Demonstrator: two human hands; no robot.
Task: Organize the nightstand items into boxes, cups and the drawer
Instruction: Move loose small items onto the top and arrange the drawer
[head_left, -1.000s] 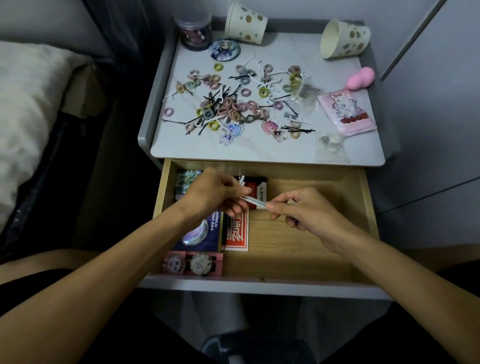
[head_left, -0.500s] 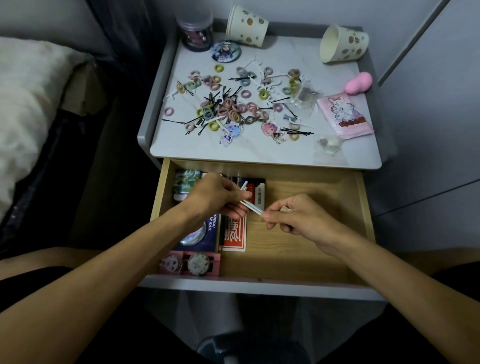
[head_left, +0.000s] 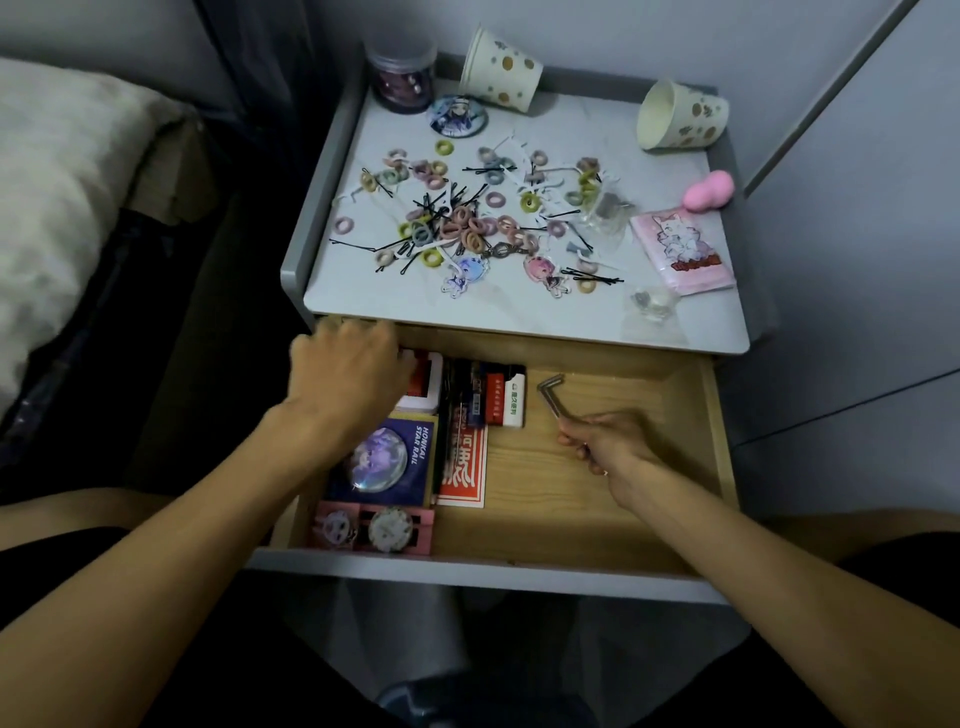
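Shows a bare left hand (head_left: 348, 374) and a bare right hand (head_left: 608, 447). Left forearm (head_left: 171, 525) and right forearm (head_left: 737, 551) are uncovered out to the picture's edges. Wears black fabric (head_left: 52, 566) over the lap, seen at the lower left and again at the lower right. Carries a tiny pale glint near the right wrist, too small to tell what it is.

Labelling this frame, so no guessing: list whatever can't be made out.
Head view:
left hand: motion blur; grip unclear, and it covers part of the red-and-white box.
bent metal tool: lower end hidden inside right hand.
dark jar: contents too dim.
clear bag: contents too small.
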